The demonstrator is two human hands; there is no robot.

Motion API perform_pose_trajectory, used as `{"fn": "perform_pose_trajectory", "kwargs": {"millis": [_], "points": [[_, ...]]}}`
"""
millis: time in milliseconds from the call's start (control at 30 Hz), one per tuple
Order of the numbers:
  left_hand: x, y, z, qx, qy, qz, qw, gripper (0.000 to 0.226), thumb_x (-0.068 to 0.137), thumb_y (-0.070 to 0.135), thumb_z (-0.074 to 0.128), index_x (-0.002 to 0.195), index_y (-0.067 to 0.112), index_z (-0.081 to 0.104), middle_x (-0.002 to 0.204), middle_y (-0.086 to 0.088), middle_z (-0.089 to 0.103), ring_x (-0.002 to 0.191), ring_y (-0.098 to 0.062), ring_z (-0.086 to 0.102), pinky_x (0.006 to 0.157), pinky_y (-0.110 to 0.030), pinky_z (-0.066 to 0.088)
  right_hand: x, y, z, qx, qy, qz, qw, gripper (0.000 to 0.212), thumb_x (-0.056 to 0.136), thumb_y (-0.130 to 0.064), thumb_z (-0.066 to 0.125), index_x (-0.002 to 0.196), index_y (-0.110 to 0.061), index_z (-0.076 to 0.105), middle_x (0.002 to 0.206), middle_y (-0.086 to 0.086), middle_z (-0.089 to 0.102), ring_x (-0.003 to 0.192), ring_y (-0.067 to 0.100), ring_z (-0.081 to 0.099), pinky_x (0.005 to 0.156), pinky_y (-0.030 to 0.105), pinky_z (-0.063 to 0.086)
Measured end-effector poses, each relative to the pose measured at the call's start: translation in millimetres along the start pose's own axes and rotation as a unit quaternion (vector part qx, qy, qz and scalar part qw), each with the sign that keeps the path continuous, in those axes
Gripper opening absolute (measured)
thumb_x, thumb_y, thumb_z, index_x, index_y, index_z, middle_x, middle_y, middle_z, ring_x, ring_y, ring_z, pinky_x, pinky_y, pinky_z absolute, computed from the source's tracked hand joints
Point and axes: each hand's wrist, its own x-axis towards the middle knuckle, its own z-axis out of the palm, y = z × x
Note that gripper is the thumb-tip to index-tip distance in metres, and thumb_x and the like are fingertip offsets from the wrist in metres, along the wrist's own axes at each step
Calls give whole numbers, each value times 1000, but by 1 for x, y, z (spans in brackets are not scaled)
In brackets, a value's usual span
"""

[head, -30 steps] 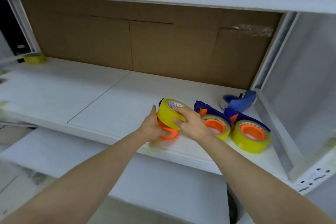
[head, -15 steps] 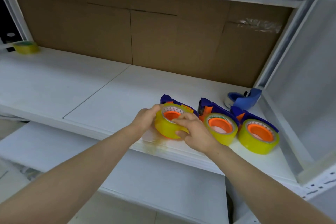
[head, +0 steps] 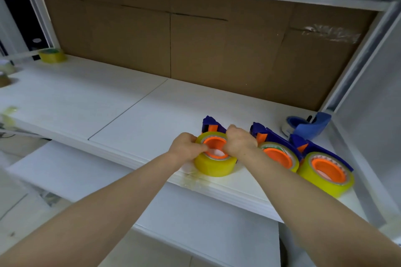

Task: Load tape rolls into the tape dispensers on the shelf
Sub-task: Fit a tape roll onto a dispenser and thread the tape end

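A yellow tape roll (head: 214,163) seated on a dispenser's orange hub (head: 213,144) is clamped by the fingers of the left hand (head: 186,146) and the right hand (head: 239,141) on the shelf (head: 108,106).

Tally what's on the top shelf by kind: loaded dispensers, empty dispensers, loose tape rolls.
Loaded dispensers, yellow roll on orange hub: 3
Empty dispensers, blue: 1
Loose tape rolls, far left: 3
Total: 7

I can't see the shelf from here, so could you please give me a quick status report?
Left hand and right hand both gripping yellow tape roll, seated over orange hub of leftmost dispenser. Two loaded dispensers close on right; nothing blocking.
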Motion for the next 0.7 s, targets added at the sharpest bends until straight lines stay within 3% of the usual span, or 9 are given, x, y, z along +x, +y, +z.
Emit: {"fn": "perform_pose_trajectory", "kwargs": {"millis": [100,200,300,400,567,700], "points": [[-5,3,-7,-135,31,-19,990,28,72,33,60,82,7,63,81,-10,60,73,-22,54,71,-33,47,-1,3,3,3,41,-25,999,26,88,-15,53,113,-10,51,99,7,59,95,27,59,70,33,44],[-4,9,-20,-266,79,-27,960,22,89,24,52,95,5,60,95,-12,61,78,-22,55,72,-33,48,0,18,0,144,78,-7,986,23,85,-14,55,108,-8,53,98,9,60,97,31,60,70,32,41],[-14,26,-21,-294,-12,-44,955,38,87,43,54,101,8,62,96,-11,64,85,-24,60,78,-34,50,-2,27,2,375,76,17,924,18,84,-10,58,101,-8,59,91,8,62,93,29,61,79,36,51],[-28,45,-10,-334,-130,-29,933,51,85,54,51,105,10,66,98,-10,69,92,-24,64,88,-35,49,-6,31,8,493,73,44,866,24,84,-10,61,108,-12,56,104,9,65,99,27,61,92,47,51],[-39,48,9,-368,-224,18,902,39,87,25,57,120,5,62,107,-12,67,91,-23,64,92,-38,49,-17,41,20,538,86,20,838,38,80,2,58,113,-17,51,102,9,63,97,23,59,88,37,49],[-45,33,24,-315,-188,39,929,27,86,10,60,113,8,65,107,-12,69,91,-21,67,84,-33,52,-24,42,19,546,45,19,836,44,79,6,53,113,-22,54,109,6,65,103,24,60,93,43,50]]}}
